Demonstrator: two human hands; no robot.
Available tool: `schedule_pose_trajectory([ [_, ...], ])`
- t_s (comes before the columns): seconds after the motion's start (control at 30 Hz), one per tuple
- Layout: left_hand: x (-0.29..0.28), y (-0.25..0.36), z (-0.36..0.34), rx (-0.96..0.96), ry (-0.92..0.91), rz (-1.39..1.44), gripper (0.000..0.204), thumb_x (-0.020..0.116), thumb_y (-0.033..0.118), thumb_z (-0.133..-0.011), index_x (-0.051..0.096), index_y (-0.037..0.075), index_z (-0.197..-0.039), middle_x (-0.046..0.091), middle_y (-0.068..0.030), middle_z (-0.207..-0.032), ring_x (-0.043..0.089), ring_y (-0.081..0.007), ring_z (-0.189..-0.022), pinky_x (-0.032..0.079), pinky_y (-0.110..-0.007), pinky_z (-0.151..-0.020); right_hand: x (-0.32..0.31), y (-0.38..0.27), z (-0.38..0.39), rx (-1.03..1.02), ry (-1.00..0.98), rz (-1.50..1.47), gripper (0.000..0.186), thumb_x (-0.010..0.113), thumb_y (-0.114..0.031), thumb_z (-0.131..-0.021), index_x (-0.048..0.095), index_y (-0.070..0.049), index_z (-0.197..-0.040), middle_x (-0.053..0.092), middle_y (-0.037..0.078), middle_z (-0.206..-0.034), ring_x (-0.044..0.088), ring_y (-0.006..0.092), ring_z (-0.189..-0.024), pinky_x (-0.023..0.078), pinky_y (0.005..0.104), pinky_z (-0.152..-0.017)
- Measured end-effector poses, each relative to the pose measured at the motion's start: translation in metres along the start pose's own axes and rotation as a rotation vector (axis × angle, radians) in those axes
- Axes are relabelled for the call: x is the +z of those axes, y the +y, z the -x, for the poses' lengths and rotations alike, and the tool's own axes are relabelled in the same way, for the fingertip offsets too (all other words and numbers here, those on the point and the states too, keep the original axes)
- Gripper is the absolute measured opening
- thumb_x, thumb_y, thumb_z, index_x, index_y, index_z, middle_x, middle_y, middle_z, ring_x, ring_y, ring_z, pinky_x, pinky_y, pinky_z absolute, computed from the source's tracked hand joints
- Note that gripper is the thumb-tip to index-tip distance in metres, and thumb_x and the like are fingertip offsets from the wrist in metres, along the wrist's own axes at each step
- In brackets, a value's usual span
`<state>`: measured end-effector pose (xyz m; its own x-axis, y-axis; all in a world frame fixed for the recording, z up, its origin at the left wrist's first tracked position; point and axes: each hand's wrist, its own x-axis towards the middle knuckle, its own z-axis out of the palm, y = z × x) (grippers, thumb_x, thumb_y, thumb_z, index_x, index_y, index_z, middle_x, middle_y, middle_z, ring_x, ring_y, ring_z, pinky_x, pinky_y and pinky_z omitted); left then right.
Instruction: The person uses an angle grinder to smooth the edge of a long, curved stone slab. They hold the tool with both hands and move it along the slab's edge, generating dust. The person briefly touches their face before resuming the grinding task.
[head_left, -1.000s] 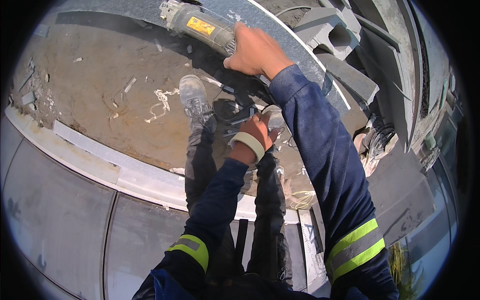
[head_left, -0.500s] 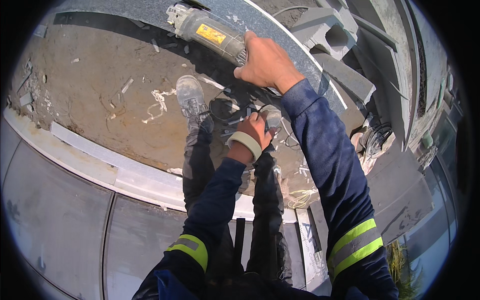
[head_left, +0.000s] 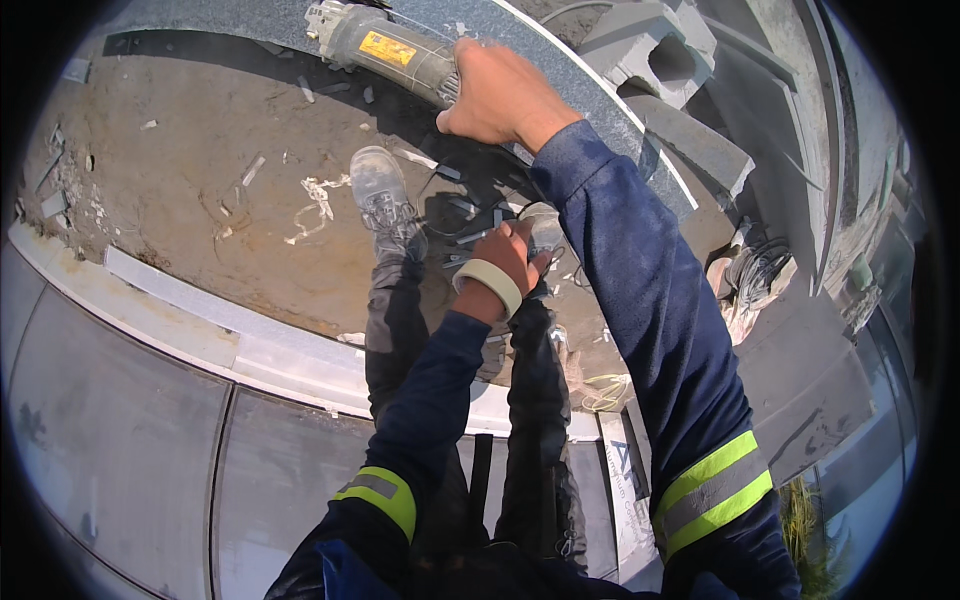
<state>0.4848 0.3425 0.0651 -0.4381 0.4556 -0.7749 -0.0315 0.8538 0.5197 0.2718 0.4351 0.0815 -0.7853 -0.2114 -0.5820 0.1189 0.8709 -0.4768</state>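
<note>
"Where is the angle grinder [head_left: 395, 52]?"

"At the far side of the scene, left of centre. Its grey body, with a yellow label, slants so that the head points far left and the rear end lies nearer and to the right. The stone slab [head_left: 565, 72] shows beyond and beside it; contact between the two cannot be confirmed."

"Condition of the right hand [head_left: 500, 95]?"

"It grips the grinder's rear end. The thumb lies along the near side; the other fingers curl over the far side, their tips hidden."

"And the left hand [head_left: 508, 250]?"

"Lower and nearer, partly in front of the right shoe [head_left: 543, 228]. Its fingers are bent; whether they pinch anything, I cannot tell. A cream ring [head_left: 496, 279] sits round the wrist."

"Surroundings?"

"The left shoe [head_left: 380, 190] stands on the sandy ground [head_left: 200, 190], with a crumpled white strip [head_left: 318, 205] just to its left. Far right, a hollow concrete block [head_left: 615, 45] lies beyond the slab. Nearer on the right is a bundle of dark cable [head_left: 755, 278]. Both navy sleeves [head_left: 650, 290] carry reflective bands."
</note>
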Motion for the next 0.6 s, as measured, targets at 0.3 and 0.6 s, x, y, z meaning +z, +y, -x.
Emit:
schedule_pose_trajectory([
  [0.3,0.0,-0.002,0.002,0.028,0.078,0.074,0.065,0.068,0.047,-0.1,0.057,0.002,-0.145,0.067,-0.0256,-0.126,0.07,-0.043,-0.113,0.056,-0.051,-0.097,-0.004,0.002,0.014,0.041,-0.03,0.019,0.058,0.084,-0.026,-0.074,0.066,0.005,-0.12,0.075,0.03,-0.108,0.075,0.0472,-0.102,0.061,0.0512,-0.091],
  [0.6,0.003,-0.001,0.003,0.046,0.066,0.018,0.068,0.067,0.048,-0.101,0.056,0.001,-0.148,0.066,-0.0272,-0.13,0.069,-0.044,-0.115,0.056,-0.051,-0.1,-0.001,-0.007,-0.012,0.005,-0.021,0.015,0.062,0.086,-0.031,-0.074,0.064,0.008,-0.118,0.075,0.031,-0.106,0.073,0.049,-0.102,0.059,0.0518,-0.093],
])
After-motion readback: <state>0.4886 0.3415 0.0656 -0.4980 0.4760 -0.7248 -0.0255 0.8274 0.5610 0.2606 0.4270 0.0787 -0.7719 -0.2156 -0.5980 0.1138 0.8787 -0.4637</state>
